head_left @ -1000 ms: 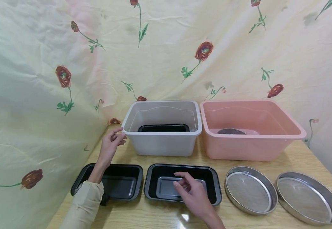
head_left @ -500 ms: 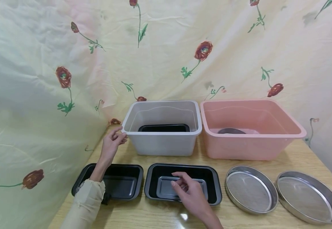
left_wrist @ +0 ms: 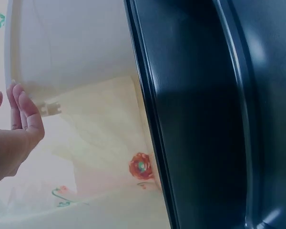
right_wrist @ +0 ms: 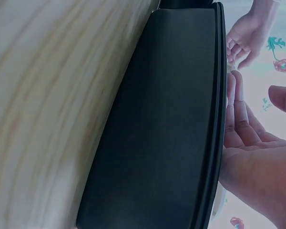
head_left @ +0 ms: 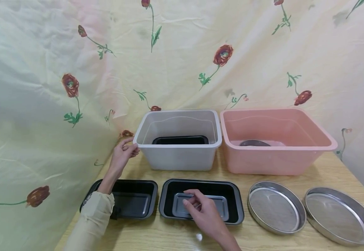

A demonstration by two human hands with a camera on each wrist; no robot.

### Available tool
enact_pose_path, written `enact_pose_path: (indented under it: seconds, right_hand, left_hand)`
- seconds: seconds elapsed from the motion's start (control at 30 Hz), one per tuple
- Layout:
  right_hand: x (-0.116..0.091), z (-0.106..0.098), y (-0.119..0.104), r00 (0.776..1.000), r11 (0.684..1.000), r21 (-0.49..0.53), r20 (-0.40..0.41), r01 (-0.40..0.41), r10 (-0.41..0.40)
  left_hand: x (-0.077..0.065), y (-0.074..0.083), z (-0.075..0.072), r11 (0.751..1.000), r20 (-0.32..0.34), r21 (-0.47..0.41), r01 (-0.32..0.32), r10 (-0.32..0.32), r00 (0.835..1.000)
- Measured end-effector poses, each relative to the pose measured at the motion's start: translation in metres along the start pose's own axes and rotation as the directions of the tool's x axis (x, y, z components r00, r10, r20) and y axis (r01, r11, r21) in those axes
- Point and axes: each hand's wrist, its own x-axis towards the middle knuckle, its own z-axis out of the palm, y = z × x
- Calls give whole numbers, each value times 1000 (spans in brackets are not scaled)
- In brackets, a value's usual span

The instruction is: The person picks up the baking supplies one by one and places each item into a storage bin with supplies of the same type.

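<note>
My left hand (head_left: 121, 157) reaches over the left black loaf pan (head_left: 131, 200), its fingertips right at the near left corner of the white plastic bin (head_left: 179, 158). In the left wrist view, the thumb stands apart from the bent fingers (left_wrist: 32, 119). My right hand (head_left: 204, 212) hovers over the right black loaf pan (head_left: 166, 202), fingers loosely curved and holding nothing. The right wrist view shows this pan's outer side (right_wrist: 152, 119) beside the hand. Inside the white bin lies another black pan (head_left: 180, 140).
A pink plastic bin (head_left: 270, 162) stands right of the white one, with a round metal pan (head_left: 255, 143) inside. Two round metal pans (head_left: 274, 209) lie at the table's right side. Flowered cloth (head_left: 175, 52) hangs behind and to the left.
My right hand has drifted slightly left over the loaf pan. My left hand stays at the white bin's corner, its fingers shifting only a little. The pans and bins keep their places.
</note>
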Motion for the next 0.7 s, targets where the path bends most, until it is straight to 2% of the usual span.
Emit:
enact_pose_path:
  seconds: [0.37, 0.7]
  right_hand:
    - [1, 8, 0, 1000, 1000, 5, 9, 10, -10]
    - [3, 17, -4, 999, 999, 49, 53, 4, -7]
  left_hand:
    - [5, -2, -7, 1000, 42, 10, 28, -29, 999]
    - [11, -5, -9, 998, 39, -48, 44, -42, 998]
